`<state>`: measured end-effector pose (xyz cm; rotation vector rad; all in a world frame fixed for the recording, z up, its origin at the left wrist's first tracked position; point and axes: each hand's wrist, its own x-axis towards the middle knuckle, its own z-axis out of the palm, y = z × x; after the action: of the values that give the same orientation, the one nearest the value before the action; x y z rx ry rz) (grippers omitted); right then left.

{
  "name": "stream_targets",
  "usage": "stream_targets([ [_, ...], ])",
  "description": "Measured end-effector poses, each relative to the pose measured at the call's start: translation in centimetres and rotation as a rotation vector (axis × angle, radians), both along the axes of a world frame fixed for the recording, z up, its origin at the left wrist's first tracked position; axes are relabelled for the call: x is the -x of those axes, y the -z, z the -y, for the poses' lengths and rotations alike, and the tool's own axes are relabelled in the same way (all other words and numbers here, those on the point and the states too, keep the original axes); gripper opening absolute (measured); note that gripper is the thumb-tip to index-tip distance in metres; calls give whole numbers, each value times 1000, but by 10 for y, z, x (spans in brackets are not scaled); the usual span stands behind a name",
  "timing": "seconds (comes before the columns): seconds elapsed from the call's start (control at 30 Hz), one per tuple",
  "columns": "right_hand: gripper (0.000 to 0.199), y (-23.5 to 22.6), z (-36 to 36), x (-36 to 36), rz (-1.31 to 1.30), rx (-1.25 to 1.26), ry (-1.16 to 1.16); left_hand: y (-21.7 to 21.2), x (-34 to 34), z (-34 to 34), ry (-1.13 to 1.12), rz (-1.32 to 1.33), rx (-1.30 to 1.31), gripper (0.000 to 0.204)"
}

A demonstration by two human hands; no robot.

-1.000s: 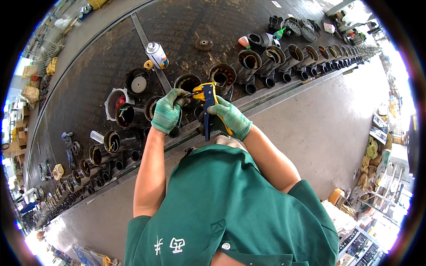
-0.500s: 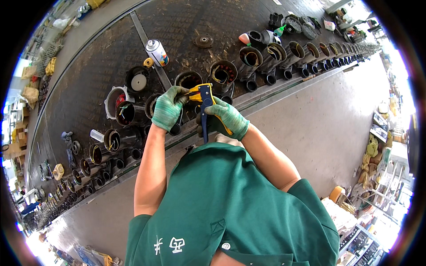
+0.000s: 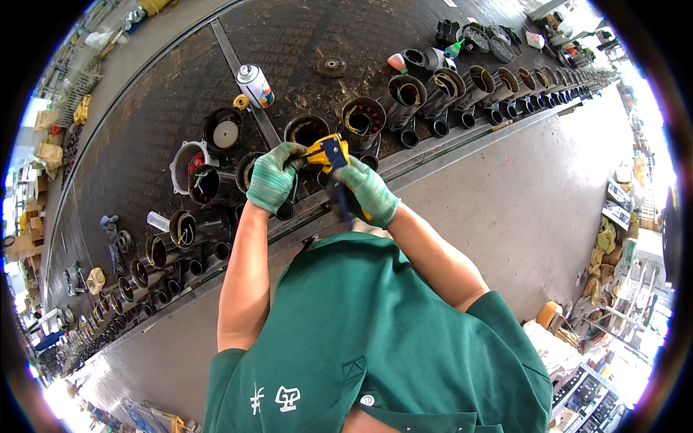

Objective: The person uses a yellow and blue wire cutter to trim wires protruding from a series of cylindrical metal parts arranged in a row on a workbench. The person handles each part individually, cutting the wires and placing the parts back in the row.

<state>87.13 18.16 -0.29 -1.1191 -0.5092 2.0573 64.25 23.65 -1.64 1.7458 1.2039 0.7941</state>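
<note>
My right hand [image 3: 368, 191], in a green work glove, is closed around a yellow and dark blue wire stripper [image 3: 333, 153]. The tool's head points up and to the left, toward my left hand [image 3: 275, 178], which wears a matching glove. Its fingers pinch together right at the stripper's jaws; what they hold is too small to make out. Just beyond the tool stands a black motor housing [image 3: 307, 130], open at the top. A second housing [image 3: 362, 119] with a ring of dark red parts inside is to its right.
A long row of similar cylindrical housings [image 3: 406, 97] lines the table's near edge on both sides. On the dark table [image 3: 303, 50] stand a spray can [image 3: 255, 85], a tape roll [image 3: 241, 102], a round metal disc [image 3: 331, 67] and a grey ring-shaped cover [image 3: 182, 162].
The stripper's handles have swung together under my right hand, which has shifted slightly left. The tool's head has tilted a little. My left hand stays almost in place.
</note>
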Motion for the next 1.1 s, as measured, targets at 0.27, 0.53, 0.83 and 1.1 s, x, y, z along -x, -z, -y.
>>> stream_targets([
  [0.27, 56, -12, 26, 2, -131, -72, 141, 1, -1, -1, -11, 99, 49, 21],
  [0.53, 57, -3, 22, -17, -68, -92, 85, -7, -11, 1, 0, -11, -38, 30],
  [0.83, 55, 15, 14, -11, -54, -99, 111, 2, -8, -3, -6, 1, -19, 21],
  [1.1, 59, 4, 0, -18, -193, -129, -6, 7, -3, -2, 20, 4, -74, 16],
])
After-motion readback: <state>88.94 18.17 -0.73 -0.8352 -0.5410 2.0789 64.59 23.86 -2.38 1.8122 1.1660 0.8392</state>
